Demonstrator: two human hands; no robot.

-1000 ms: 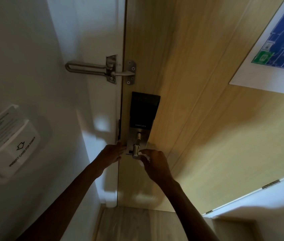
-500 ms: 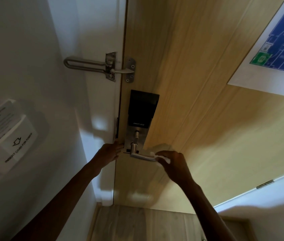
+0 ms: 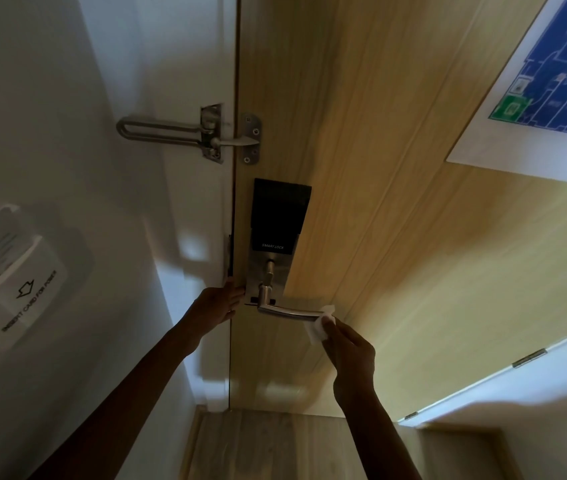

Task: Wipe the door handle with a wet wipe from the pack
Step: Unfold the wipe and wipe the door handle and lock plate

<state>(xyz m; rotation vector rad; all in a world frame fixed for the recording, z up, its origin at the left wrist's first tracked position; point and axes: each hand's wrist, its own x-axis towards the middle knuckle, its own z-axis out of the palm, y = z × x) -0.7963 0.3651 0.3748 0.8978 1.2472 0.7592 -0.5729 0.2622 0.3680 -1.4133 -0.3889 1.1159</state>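
Right hand point(image 3: 349, 355) pinching wet wipe point(image 3: 318, 327) at door handle point(image 3: 287, 312) free tip, slid outward; left hand point(image 3: 216, 306) flat, open on door point(image 3: 413, 237) edge.

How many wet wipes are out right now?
1: a white wet wipe pinched in the right hand, against the free end of the silver lever door handle. The pack isn't in view.

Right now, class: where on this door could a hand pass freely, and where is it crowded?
Free: bare wood between the smart lock and floor plan, and below the door handle. Crowded: the handle, with the wet wipe, right hand and left hand.
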